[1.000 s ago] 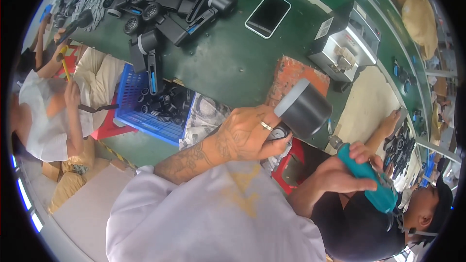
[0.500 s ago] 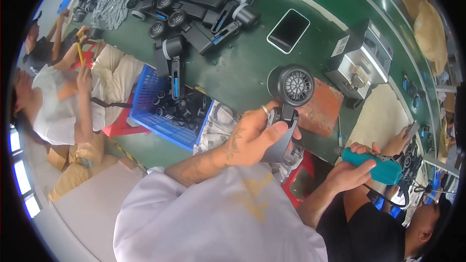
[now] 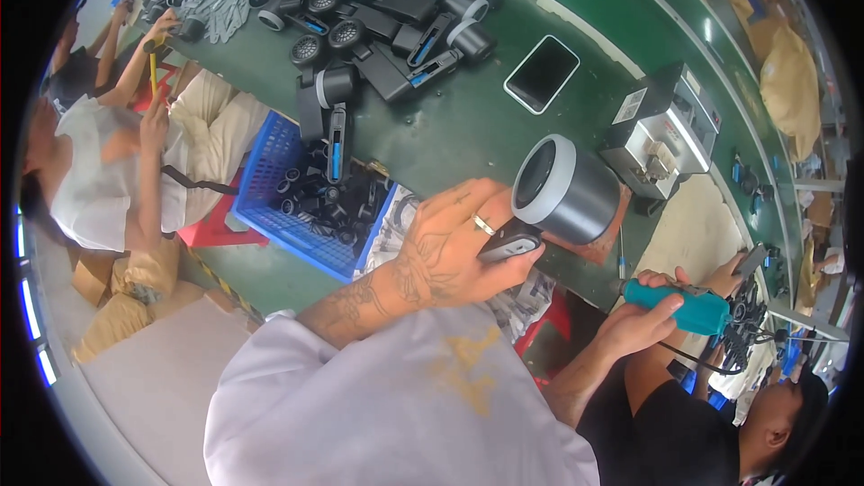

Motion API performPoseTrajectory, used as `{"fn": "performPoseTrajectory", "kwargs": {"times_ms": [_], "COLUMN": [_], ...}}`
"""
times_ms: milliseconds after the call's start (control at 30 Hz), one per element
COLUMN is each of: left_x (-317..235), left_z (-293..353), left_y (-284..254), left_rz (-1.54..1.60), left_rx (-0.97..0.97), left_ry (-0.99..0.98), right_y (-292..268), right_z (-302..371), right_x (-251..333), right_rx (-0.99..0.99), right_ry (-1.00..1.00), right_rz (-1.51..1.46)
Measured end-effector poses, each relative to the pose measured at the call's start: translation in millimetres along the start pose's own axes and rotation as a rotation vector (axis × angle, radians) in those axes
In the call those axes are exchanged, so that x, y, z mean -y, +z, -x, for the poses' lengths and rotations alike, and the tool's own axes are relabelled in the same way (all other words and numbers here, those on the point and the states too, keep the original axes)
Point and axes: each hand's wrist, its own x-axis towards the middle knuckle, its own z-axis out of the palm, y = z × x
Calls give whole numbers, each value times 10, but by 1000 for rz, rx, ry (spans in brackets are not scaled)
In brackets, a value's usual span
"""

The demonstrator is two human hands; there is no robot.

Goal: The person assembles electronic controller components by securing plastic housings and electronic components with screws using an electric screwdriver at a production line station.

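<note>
My left hand (image 3: 454,247) is closed round the dark handle of a handheld fan (image 3: 580,198). Its black cylindrical head, with a pale grey rim and a dark round face, points up and to the left beyond my fingers. Most of the handle is hidden by my hand. At the right, my right hand (image 3: 637,328) grips a teal electric screwdriver (image 3: 686,306) with a cord at its rear end. The screwdriver's tip points left, below the fan and apart from it.
More fans (image 3: 387,22) lie piled at the back left of the green table (image 3: 450,135). A blue basket (image 3: 256,207) holds small black parts. A phone (image 3: 543,75), a metal box device (image 3: 661,130) and a reddish plate (image 3: 589,250) lie farther right. Co-workers sit on both sides.
My left hand has turned the fan, so its rimmed dark face shows instead of the vent grille. The screwdriver in my right hand has shifted slightly left. The view has moved a little.
</note>
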Motion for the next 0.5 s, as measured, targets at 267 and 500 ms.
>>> {"fn": "performPoseTrajectory", "kwargs": {"times_ms": [267, 500], "left_x": [119, 616], "left_z": [164, 78], "left_y": [-244, -1041], "left_rz": [58, 186], "left_rx": [-62, -299], "left_ry": [-6, -538], "right_y": [166, 27], "right_z": [54, 66], "right_x": [25, 31], "right_rx": [14, -51], "right_ry": [40, 54], "right_rz": [-13, 51]}}
